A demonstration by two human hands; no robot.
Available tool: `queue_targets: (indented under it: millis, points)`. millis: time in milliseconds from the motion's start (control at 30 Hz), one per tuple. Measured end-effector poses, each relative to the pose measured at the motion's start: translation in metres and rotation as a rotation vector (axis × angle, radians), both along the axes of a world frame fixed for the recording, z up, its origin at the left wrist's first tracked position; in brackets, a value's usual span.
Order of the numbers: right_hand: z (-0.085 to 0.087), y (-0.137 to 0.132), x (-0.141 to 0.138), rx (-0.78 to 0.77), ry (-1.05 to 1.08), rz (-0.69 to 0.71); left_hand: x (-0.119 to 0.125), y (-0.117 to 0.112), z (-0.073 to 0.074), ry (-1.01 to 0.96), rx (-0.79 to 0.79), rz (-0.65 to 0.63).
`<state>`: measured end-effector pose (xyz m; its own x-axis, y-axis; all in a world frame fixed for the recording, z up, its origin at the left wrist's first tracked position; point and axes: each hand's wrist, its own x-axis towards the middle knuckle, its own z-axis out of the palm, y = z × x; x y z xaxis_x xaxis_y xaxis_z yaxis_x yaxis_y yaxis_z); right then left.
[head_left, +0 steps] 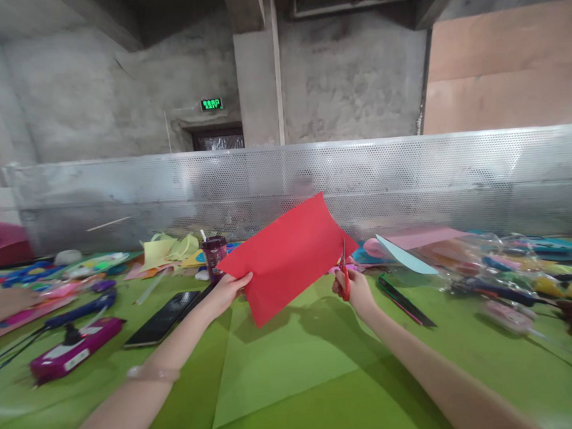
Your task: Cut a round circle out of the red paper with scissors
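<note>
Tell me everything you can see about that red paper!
The red paper is one thin, plain, bright red sheet, roughly rectangular, with no print showing. It is held up in the air, tilted, above a green sheet lying on the table. The left hand pinches its lower left edge. At its right edge red scissors, held in the right hand, meet it with blades pointing up.
</note>
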<state>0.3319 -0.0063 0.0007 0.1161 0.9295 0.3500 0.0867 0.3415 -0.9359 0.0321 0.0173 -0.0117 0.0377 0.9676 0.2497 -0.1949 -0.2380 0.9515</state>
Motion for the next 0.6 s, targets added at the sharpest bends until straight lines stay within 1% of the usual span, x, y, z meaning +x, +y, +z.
queue_targets:
  millis: [433,600]
  points:
    - [0.0033,0.0044,0.0083,-0.074,-0.045,0.035,-0.0044,-0.0044,0.0025,0.008,0.008,-0.012]
    - [0.005,0.0022,0.008,-0.053,-0.118,0.01,-0.0064,-0.0033,0.0022,0.008,0.003,-0.005]
